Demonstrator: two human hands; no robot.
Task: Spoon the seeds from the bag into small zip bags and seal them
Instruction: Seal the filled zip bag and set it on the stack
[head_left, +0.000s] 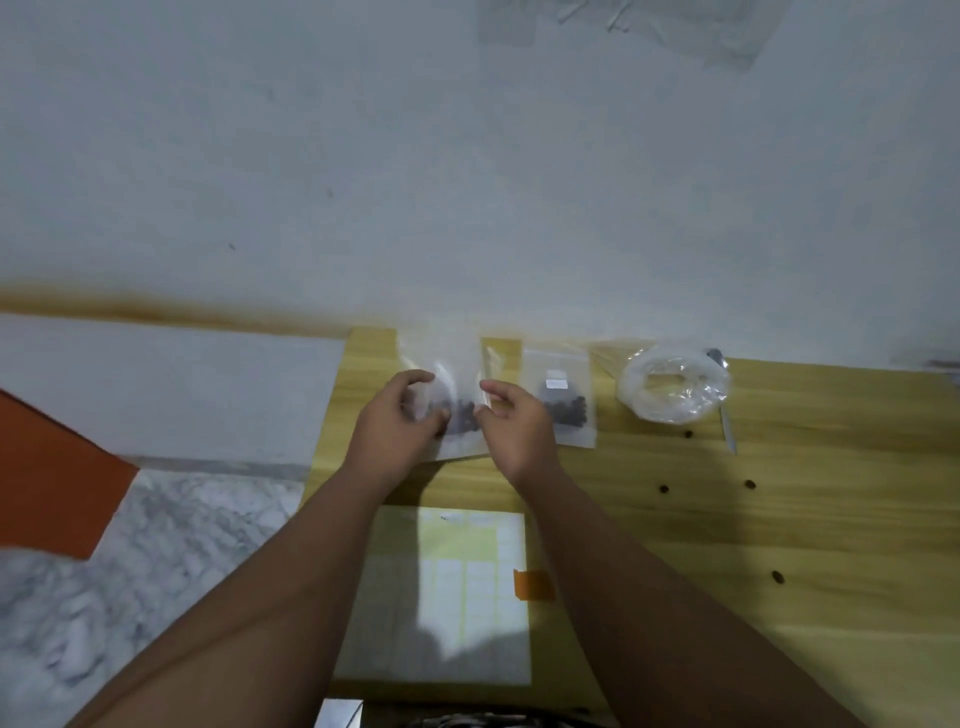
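Now L hand (397, 421) & R hand (514, 423) each pinch clear zip bag (460, 441), dark seeds (465, 415) clumped inside.

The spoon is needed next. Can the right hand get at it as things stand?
Probably yes, once it lets go: the right hand pinches the small zip bag, but the spoon lies with its handle bare on the table beside the seed bag.
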